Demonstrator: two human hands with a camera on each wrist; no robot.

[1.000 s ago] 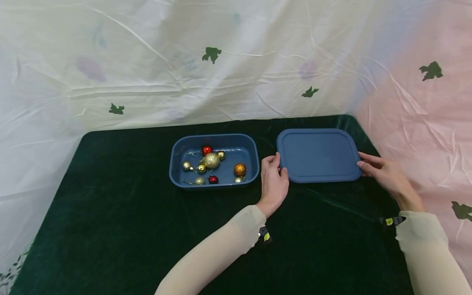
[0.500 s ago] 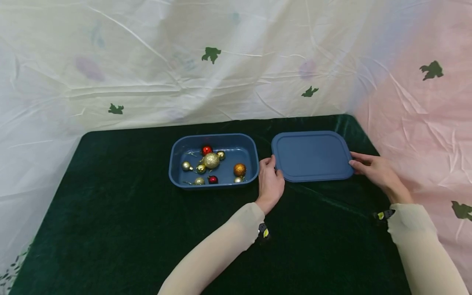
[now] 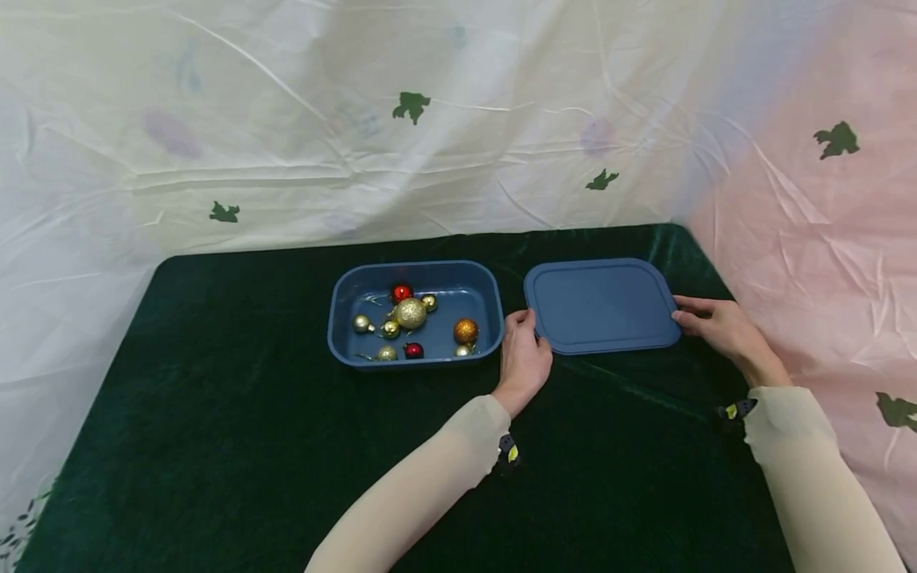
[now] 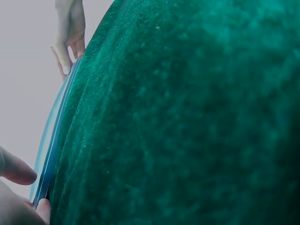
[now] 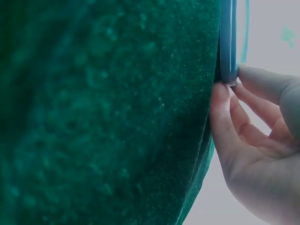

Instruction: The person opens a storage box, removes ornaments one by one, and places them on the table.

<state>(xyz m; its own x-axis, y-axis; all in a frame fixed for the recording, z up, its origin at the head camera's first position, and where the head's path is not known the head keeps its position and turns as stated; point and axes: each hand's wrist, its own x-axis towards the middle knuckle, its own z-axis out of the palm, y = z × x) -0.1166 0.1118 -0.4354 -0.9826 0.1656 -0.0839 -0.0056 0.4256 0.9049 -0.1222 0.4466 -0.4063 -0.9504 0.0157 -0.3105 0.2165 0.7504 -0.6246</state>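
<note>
A flat blue container lid [image 3: 603,305] with rounded corners lies level at the right of the table, on or just over the cloth. At its left end, my left hand [image 3: 524,356] grips the edge with thumb and fingers. The opposite edge is pinched by my right hand [image 3: 725,330]; the right wrist view shows the fingertips [image 5: 220,93] low against the lid's rim [image 5: 228,47]. Just left of my left hand stands an open blue container [image 3: 458,298]. Inside lie several small baubles, among them a large gold glitter bauble [image 3: 411,313] and an orange bauble [image 3: 466,330].
Dark green velvet cloth [image 3: 251,446] covers the table. Behind it hangs a pale wrinkled curtain [image 3: 286,119] with green bird-like shapes. A pinkish curtain [image 3: 795,223] comes down close along the right edge, near my right hand.
Both hands have shifted the lid left toward the container and slightly nearer to me. My hold on its two ends stays the same. The container and baubles have not moved.
</note>
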